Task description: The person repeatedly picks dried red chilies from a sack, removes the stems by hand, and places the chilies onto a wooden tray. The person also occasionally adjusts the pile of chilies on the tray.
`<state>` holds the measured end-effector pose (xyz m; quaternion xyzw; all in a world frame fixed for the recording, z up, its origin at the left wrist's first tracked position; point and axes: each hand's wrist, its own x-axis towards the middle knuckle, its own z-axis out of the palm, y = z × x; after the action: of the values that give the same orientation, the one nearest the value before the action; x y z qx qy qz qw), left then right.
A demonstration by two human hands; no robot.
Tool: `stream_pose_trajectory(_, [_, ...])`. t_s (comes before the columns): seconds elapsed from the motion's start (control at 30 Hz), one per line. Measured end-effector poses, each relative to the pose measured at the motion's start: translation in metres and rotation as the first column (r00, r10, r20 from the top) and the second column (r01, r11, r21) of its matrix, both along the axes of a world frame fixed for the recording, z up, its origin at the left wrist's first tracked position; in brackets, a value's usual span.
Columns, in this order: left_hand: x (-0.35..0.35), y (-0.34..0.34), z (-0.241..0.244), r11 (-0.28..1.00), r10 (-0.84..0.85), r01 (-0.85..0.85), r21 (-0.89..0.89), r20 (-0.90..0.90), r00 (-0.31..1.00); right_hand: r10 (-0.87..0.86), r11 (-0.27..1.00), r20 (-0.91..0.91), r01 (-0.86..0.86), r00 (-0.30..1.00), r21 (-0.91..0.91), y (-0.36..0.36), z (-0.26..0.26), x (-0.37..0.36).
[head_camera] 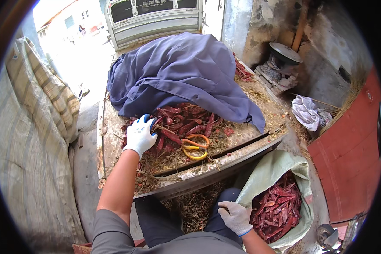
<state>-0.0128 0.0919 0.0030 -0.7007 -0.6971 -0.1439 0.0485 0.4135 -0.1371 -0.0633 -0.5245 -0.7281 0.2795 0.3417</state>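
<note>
My left hand (141,135), in a white glove with blue-coated fingertips, grips into a heap of dried red chili peppers (185,122) on the cart bed. Some stalks show by its thumb; the fingertips are partly hidden among the peppers. Scissors (195,146) with orange and yellow wrapped handles lie just right of that hand, their blades covered. My right hand (235,218), in a pale glove, is held low above my thigh beside a woven sack (273,162). Its fingers are curled, and what they hold, if anything, is hidden. Loose dried peppers (278,208) fill the sack's open mouth.
A blue-grey cloth (177,70) covers the back of the heap on the worn cart bed (114,158). Stalk litter (193,206) lies between my legs. A striped tarp (34,143) hangs at left; a red panel (343,152) and a lidded stove (284,54) stand at right.
</note>
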Motion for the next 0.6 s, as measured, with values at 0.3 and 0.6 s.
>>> stream_pose_trajectory(0.3, [-0.003, -0.07, 0.006, 1.0, 0.02, -0.021, -0.014, -0.046, 0.999, 0.05, 0.997, 0.154, -0.057, 0.987, 0.043, 0.011, -0.014, -0.002])
stream_pose_trajectory(0.6, [-0.057, -0.103, 0.034, 0.916, -0.151, -0.071, 0.395, 0.504, 0.85, 0.026, 0.996, 0.179, -0.041, 0.983, 0.076, 0.011, -0.016, -0.004])
